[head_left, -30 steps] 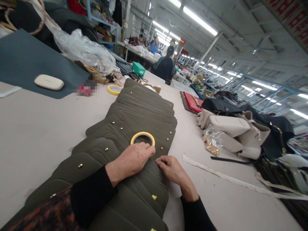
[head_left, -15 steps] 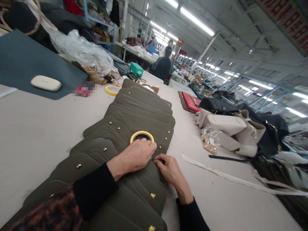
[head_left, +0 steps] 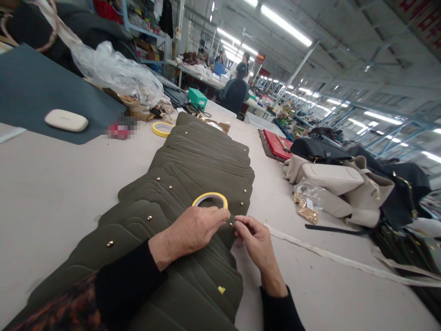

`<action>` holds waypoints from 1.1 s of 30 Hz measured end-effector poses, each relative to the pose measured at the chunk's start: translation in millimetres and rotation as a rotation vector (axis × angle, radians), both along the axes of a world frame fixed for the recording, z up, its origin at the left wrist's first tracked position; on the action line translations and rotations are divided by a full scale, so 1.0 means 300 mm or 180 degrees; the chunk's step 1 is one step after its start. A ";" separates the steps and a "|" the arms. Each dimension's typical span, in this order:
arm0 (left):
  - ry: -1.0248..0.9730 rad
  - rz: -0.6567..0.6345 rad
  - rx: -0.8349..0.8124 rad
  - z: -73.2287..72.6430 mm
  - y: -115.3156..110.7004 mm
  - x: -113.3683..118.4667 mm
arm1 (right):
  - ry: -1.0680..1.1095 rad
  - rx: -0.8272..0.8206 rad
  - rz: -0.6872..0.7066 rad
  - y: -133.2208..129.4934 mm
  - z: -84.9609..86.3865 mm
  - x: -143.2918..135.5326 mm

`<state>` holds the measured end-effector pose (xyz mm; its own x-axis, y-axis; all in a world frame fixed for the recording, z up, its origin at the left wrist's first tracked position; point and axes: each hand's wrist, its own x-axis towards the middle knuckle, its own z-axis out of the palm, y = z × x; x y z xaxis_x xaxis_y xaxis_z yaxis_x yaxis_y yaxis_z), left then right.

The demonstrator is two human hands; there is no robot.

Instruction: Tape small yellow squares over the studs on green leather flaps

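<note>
Left hand (head_left: 193, 232): grip closed over the near edge of a yellow tape roll (head_left: 211, 194), positioned above the middle of a run of olive panels (head_left: 203, 156). Right hand (head_left: 257, 239): narrow grip, thumb and forefinger drawn together at the panels' right edge; whether anything was pinched there could not be told.

Handling: the roll was judged light, firm and robust, best held across its rim. Each panel was judged light, soft and bendable, the whole run heavier; smooth faces would probably slide on one another, and the finish might crease. An edge or rounded corner was judged the proper hold, away from the metal studs (head_left: 110, 243).

Appearance: the panels lay fanned and overlapping on the pale desk (head_left: 327, 294), dark olive, matte, with gold-coloured studs towards both sides. A small yellow tab (head_left: 221, 290) showed near the right edge. The roll was a narrow ring with a greyish inner face.
</note>
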<state>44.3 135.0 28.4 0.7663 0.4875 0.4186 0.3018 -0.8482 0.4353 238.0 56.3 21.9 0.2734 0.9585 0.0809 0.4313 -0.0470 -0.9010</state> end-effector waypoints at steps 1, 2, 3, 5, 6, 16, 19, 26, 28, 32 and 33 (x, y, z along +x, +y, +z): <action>-0.0002 -0.0045 -0.0034 -0.002 -0.003 -0.001 | -0.0072 0.0163 0.0055 -0.004 0.006 -0.009; 0.0004 -0.0082 -0.0055 -0.003 -0.006 -0.001 | -0.0197 0.0320 0.0149 -0.007 0.014 -0.018; 0.0016 -0.0106 -0.0068 -0.003 -0.009 -0.001 | -0.0365 0.0478 0.0250 -0.010 0.022 -0.027; 0.0043 -0.0073 -0.0092 -0.001 -0.015 0.000 | -0.0703 0.0754 0.0439 -0.015 0.037 -0.044; 0.0065 -0.0022 -0.0100 0.000 -0.017 0.001 | -0.0832 0.0862 0.0512 -0.016 0.042 -0.051; 0.0295 -0.0032 -0.0057 -0.005 -0.025 -0.002 | -0.1676 0.1353 0.0755 -0.012 0.020 -0.076; 0.0360 -0.0114 -0.0093 0.002 -0.026 -0.005 | -0.1887 0.1423 0.0521 -0.012 0.007 -0.083; 0.0422 0.0171 0.0069 0.016 -0.033 0.014 | -0.1740 0.1337 -0.0074 -0.028 0.006 -0.099; 0.0395 0.0230 0.0243 0.016 -0.036 0.020 | -0.1139 0.0965 -0.0252 -0.030 0.012 -0.111; 0.0221 0.0297 0.0575 0.014 -0.048 0.025 | 0.0486 0.0194 -0.0449 -0.015 0.017 -0.135; 0.0139 0.0292 0.0623 0.012 -0.053 0.025 | 0.0699 0.0122 -0.0490 -0.008 0.013 -0.134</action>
